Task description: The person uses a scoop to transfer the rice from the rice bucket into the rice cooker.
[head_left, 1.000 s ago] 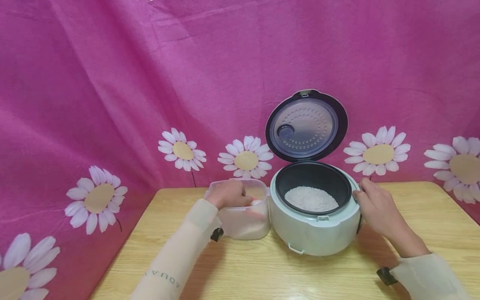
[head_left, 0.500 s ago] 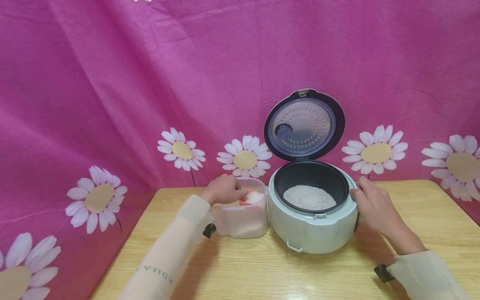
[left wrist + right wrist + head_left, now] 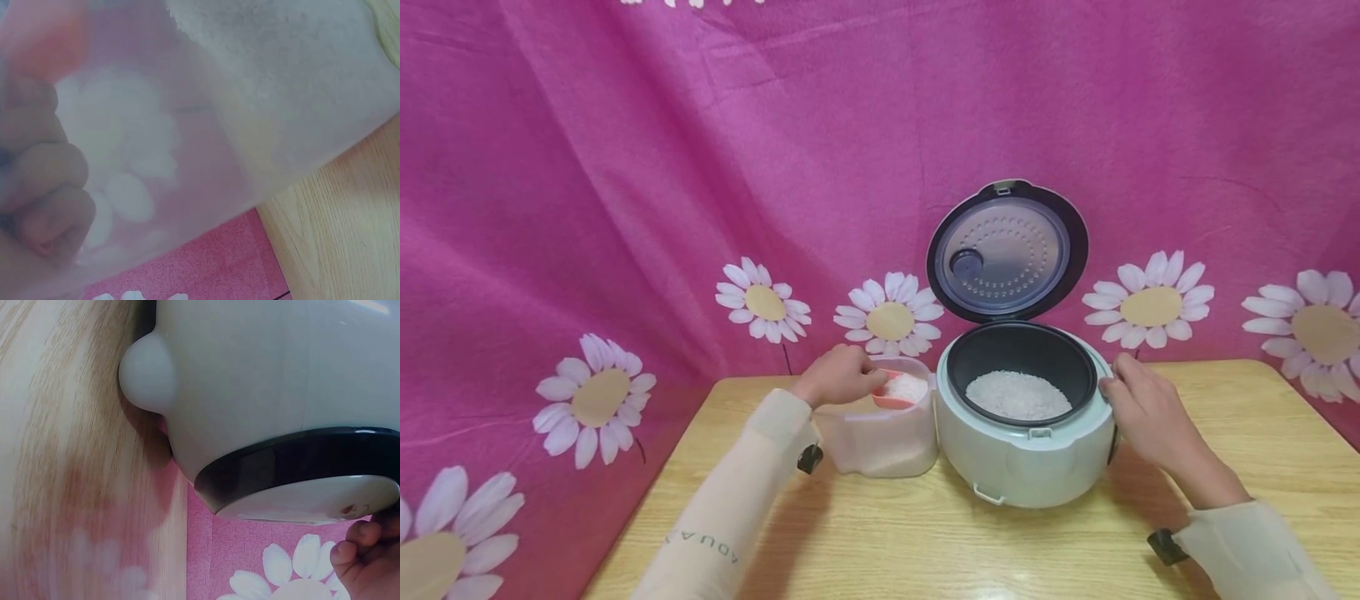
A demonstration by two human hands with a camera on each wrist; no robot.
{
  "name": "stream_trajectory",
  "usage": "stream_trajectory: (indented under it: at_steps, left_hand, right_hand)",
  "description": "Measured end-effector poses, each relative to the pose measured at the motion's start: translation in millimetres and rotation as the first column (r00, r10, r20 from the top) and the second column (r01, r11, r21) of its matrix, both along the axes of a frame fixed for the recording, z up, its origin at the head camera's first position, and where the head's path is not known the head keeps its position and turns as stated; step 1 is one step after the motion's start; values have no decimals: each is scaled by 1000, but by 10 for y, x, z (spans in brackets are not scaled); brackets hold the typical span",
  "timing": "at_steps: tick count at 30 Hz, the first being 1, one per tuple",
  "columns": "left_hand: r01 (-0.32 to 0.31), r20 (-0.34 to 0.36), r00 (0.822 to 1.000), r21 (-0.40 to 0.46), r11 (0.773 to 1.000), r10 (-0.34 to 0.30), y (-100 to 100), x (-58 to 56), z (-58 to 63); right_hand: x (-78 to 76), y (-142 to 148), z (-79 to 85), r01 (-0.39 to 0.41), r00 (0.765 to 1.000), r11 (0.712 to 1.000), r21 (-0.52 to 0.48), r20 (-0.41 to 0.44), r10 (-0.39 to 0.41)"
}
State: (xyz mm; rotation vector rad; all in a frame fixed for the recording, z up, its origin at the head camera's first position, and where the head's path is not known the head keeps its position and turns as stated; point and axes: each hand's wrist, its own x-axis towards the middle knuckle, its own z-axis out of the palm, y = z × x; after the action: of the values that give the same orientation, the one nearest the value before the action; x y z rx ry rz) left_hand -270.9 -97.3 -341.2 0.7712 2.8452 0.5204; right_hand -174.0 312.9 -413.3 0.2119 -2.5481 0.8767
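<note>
Presently: red scoop (image 3: 891, 403), filled with white grains (image 3: 906, 387), at mouth of the container (image 3: 880, 446).

Left hand (image 3: 838, 377) clamped on red scoop (fingers curled, handle hidden). Container near far edge of table (image 3: 895, 550), toward left corner, beside open rice cooker (image 3: 1022, 473). Right hand (image 3: 1153, 417) grips rice cooker at rim; more grains (image 3: 1018, 395) in black pot (image 3: 992, 346).

A short line of dark capital letters (image 3: 703, 546) runs across the left sleeve (image 3: 730, 492), upside down to the head camera; it seems to read AQUA, with perhaps one more letter at the end that I cannot make out. In the right wrist view, a small reddish mark (image 3: 347, 509) on the rice cooker (image 3: 269, 381) is too blurred to read.
</note>
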Motion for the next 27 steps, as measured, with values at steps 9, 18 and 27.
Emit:
stream_trajectory:
  at_steps: [9,18,27]
  left_hand:
    - [9,-55,998,54,999,-6,-56,0,-9]
    - [-13,-50,999,103,995,18,-110,18,-23]
    - [-23,-49,998,148,989,31,-164,22,-8]
  right_hand:
    - [-1,-6,0,4,1000,1000,-7,-4,-4]
    - [2,-2,-8,-1,1000,1000,-9,-1,1]
    - [0,-4,-16,-13,999,1000,-9,-44,12]
